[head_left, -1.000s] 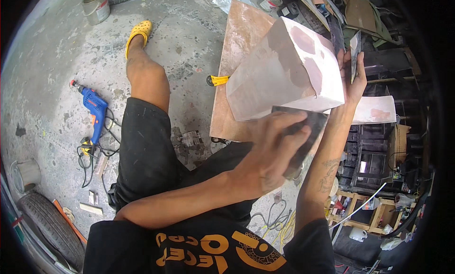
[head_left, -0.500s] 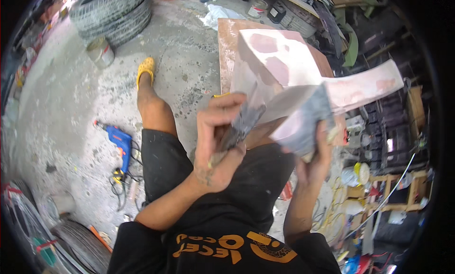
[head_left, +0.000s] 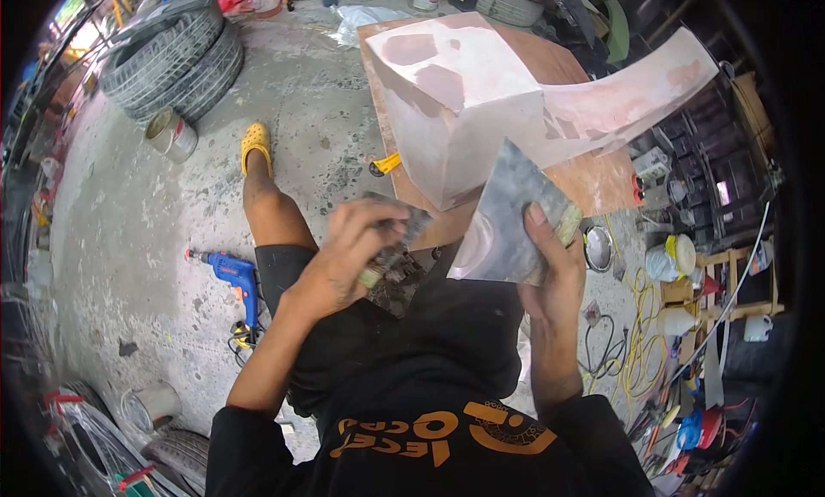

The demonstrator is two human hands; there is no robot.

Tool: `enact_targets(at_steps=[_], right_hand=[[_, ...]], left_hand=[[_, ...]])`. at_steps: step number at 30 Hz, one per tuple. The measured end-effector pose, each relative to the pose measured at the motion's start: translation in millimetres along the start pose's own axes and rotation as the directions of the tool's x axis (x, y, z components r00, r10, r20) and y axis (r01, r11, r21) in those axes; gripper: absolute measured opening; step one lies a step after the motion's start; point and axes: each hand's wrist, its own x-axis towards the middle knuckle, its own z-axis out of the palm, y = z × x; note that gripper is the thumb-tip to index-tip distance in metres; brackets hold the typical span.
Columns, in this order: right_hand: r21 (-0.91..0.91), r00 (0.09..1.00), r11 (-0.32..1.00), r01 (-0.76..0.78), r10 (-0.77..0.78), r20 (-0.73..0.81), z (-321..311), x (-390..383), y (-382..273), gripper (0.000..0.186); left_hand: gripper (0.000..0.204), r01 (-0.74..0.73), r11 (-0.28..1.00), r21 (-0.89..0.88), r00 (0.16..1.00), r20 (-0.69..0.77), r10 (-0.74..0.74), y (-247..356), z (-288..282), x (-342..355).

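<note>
In my right hand [head_left: 554, 256] is a flat grey putty spreader [head_left: 511, 196] with a yellowish grip edge; my thumb presses on its face. A smear of pale pinkish putty [head_left: 477, 246] lies on that blade. My left hand [head_left: 337, 261] grips a second, darker putty spreader [head_left: 400, 278], its blade stained and tilted over my lap; the fingers are slightly blurred. The two blades are apart. Beyond my hands stands a white angular panel piece [head_left: 490, 136] with pinkish patches and a curved arm reaching right. It rests on a brown wooden board [head_left: 589, 183].
A blue power drill [head_left: 236, 278] lies on the floor at left. Stacked tyres [head_left: 180, 67] and a metal can [head_left: 172, 136] stand at far left. A yellow-handled tool [head_left: 387, 164] sits by the board's left edge. Yellow cable [head_left: 632, 342] coils at right, near an open can [head_left: 599, 248].
The spreaders have moved lower and further from the panel piece. My left hand has turned more palm-down, and the right blade now shows its face more fully. The view has shifted.
</note>
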Motion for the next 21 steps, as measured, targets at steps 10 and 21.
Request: enact_targets(at_steps=[10, 21], right_hand=[[-0.803, 0.996, 0.595, 0.026, 0.056, 0.074, -1.7, 21.4, -27.8, 0.045], [0.272, 0.924, 0.908, 0.319, -0.362, 0.124, -27.6, 184.7, -66.1, 0.028]], left_hand=[[0.032, -0.205, 0.955, 0.216, 0.939, 0.318, 0.13, 53.8, -42.7, 50.1], [0.064, -0.102, 0.926, -0.363, 0.732, -0.658, -0.177, -4.4, 48.3, 69.9]])
